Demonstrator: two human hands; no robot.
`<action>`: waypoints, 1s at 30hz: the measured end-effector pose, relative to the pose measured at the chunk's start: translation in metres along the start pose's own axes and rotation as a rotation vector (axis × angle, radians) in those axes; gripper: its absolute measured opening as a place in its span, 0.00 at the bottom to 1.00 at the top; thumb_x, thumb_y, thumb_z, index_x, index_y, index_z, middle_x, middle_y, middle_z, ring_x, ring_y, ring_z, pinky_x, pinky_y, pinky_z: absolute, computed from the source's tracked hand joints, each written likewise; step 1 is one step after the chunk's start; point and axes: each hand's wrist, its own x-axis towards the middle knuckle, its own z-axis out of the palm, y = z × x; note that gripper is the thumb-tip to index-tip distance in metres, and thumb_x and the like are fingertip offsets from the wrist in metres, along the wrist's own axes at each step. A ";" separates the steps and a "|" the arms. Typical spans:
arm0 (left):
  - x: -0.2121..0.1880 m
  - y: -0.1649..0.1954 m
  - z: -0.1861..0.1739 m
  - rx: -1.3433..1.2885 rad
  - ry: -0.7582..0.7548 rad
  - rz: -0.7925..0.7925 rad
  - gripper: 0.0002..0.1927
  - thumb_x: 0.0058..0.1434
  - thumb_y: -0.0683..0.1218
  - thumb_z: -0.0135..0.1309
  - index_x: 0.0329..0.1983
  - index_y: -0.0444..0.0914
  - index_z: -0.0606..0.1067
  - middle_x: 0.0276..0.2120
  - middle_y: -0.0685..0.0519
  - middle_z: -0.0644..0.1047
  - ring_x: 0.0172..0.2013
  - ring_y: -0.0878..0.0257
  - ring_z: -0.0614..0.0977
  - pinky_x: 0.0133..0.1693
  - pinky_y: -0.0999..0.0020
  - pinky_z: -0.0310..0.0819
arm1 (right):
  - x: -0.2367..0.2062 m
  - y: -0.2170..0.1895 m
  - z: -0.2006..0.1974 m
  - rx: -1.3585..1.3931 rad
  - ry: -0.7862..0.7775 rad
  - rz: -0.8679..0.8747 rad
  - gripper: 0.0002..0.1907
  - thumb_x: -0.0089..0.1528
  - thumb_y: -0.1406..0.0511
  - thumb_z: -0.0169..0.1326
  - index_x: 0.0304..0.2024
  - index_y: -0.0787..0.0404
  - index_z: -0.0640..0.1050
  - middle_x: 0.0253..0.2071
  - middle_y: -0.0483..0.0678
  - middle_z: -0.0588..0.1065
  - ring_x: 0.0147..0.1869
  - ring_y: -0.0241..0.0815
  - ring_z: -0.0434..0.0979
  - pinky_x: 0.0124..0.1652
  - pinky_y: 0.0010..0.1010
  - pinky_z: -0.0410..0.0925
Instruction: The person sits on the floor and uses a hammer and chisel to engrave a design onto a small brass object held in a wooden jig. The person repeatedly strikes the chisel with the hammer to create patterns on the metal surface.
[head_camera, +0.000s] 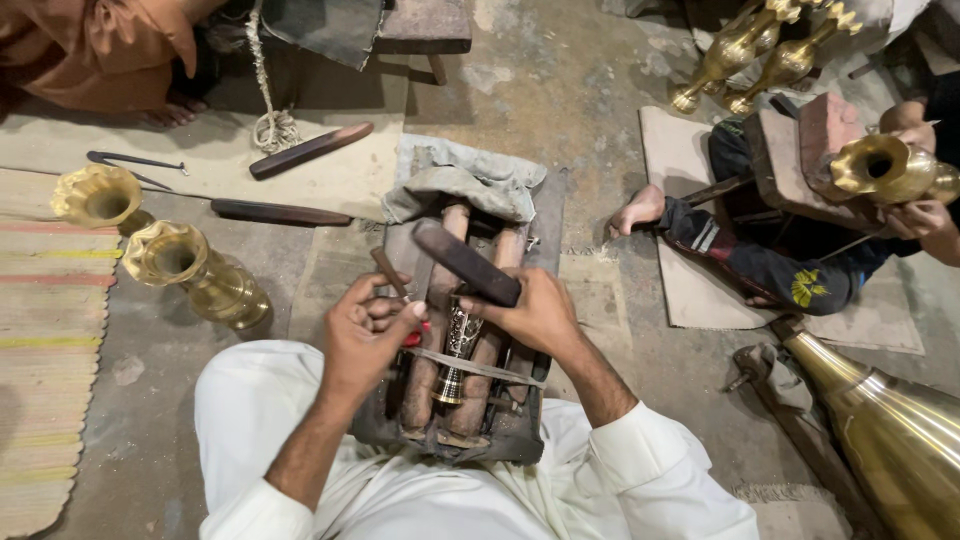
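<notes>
I am sitting on the floor with a wooden holder in my lap. It has two round wooden bars, and a strap goes across them. A small metal piece lies between the bars, under the strap. It is shiny with dark patterns on it, and it points away from me.

My left hand is just to the left of the metal piece. My fingers are curled tight around a thin tool with a brown handle. The tool slants up and away from my hand. I cannot see its tip, because my fingers hide it. Something small and red shows by my fingertips.

My right hand is just to the right of the metal piece and a little above it. It is closed around a dark wooden block. The block sticks out to the left, over the top of the holder. So the metal piece sits right between my two hands, low down near both of them.

A grey cloth is bunched at the far end of the holder. Two brass vases stand on the floor to my left. Another person sits to my right with a brass pot.
</notes>
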 end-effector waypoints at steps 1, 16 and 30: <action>0.000 -0.002 -0.005 0.022 0.001 -0.016 0.19 0.60 0.35 0.60 0.55 0.32 0.72 0.35 0.49 0.85 0.36 0.67 0.86 0.38 0.76 0.83 | 0.001 -0.003 -0.001 -0.049 0.021 -0.002 0.28 0.45 0.43 0.68 0.38 0.52 0.87 0.27 0.48 0.82 0.31 0.45 0.84 0.37 0.42 0.73; 0.031 0.027 0.013 0.317 -0.341 0.103 0.19 0.59 0.38 0.65 0.54 0.34 0.78 0.39 0.49 0.86 0.38 0.64 0.88 0.43 0.70 0.86 | -0.026 0.060 -0.027 0.398 -0.085 0.041 0.23 0.57 0.56 0.68 0.44 0.65 0.78 0.29 0.41 0.71 0.32 0.32 0.68 0.32 0.29 0.63; 0.048 0.036 0.039 0.630 -0.581 0.529 0.20 0.59 0.40 0.64 0.54 0.37 0.76 0.40 0.46 0.85 0.39 0.55 0.89 0.40 0.64 0.85 | -0.081 0.065 -0.059 -0.095 0.270 0.024 0.19 0.54 0.63 0.66 0.46 0.57 0.78 0.28 0.53 0.79 0.29 0.45 0.81 0.30 0.36 0.70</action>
